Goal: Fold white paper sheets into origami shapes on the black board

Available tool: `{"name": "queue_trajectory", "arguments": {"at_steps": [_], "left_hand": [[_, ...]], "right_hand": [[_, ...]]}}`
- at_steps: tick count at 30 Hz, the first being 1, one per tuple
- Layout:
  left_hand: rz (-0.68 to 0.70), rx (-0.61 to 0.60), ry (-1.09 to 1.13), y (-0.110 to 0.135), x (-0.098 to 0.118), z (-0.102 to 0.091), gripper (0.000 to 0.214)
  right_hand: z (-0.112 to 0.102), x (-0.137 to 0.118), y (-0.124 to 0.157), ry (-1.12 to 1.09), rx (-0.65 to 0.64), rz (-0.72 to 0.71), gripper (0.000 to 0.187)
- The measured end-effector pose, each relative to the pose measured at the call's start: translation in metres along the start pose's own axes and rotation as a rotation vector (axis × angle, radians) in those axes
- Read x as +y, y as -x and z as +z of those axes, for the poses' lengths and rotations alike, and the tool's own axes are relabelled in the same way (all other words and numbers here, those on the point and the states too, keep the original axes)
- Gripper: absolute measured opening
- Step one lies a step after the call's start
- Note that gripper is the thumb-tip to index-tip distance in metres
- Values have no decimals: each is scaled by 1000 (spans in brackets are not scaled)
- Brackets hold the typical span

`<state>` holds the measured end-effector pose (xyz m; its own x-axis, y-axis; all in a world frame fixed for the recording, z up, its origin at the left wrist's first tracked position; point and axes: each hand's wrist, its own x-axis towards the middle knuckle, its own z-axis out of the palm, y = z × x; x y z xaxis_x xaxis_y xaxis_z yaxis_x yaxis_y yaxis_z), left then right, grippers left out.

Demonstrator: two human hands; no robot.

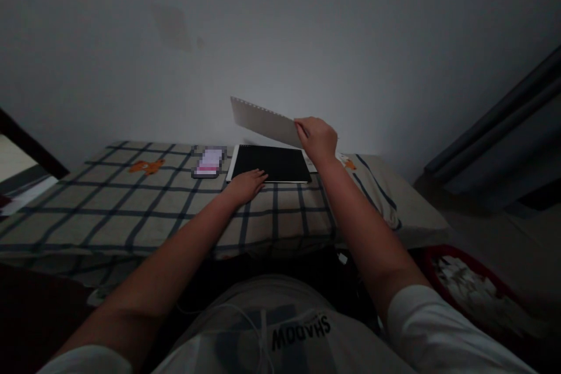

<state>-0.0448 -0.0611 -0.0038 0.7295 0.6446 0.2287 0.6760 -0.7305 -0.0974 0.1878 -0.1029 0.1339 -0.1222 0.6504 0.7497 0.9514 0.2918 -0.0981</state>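
Left hand (246,183) nearest me, fingers flat on the black pad (270,163). Right hand (318,139) pinches the sheet (265,121) above it, long edge running left.

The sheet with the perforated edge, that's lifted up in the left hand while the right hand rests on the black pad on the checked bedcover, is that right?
Not quite: the hands are swapped. In the head view the right hand holds the sheet with the perforated edge up in the air, while the left hand rests at the near edge of the black pad on the checked bedcover.
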Motion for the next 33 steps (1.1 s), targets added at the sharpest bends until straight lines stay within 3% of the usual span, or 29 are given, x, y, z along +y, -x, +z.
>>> {"name": "queue_trajectory", "arguments": {"at_steps": [3,7,15,20,23,28,33], "left_hand": [[-35,-7,-2,4,-5,2,44],[-69,8,2,7,-6,1,44],[-94,36,-36,11,5,-2,43],[-44,23,-31,16,15,-21,35],[6,105,-20,9,15,-33,34],[45,147,-55,-23,-3,-40,33],[214,99,-148,-41,-22,-34,28]], "right_hand": [[17,-1,16,10,-46,-23,39],[42,1,38,15,-207,-120,37],[87,8,74,81,-464,-188,38],[94,9,76,74,-573,-182,37],[95,10,71,65,-592,-212,37],[99,15,60,69,-643,-272,36],[107,23,55,0,-665,-297,35]]}}
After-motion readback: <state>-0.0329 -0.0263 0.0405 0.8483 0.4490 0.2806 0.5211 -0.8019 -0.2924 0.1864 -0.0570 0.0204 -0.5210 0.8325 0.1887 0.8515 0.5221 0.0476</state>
